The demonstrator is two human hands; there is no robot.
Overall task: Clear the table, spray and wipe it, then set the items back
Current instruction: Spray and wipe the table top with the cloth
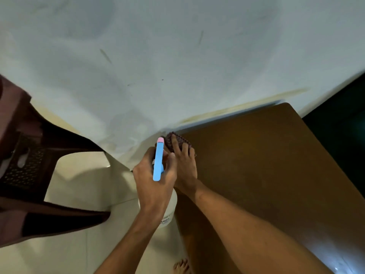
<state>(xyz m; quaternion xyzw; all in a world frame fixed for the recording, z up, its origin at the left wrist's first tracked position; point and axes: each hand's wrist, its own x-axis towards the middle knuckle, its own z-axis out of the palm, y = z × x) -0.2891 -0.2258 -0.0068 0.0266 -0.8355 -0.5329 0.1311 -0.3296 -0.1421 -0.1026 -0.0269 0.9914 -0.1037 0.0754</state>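
Note:
A brown wooden table (266, 165) fills the right half of the view, its top bare. My left hand (156, 182) grips a spray bottle (159, 161) with a light blue head, a pink nozzle tip and a white body, held just off the table's left edge. My right hand (184, 167) lies flat on a dark maroon textured cloth (176, 142) and presses it onto the table's far left corner. The two hands touch each other. Most of the cloth is hidden under my fingers.
A dark brown plastic chair (29, 165) stands on the left over pale floor tiles (85, 186). A stained white wall (158, 56) runs behind the table. A dark opening (343, 123) lies at the far right. My bare foot (181, 265) shows below.

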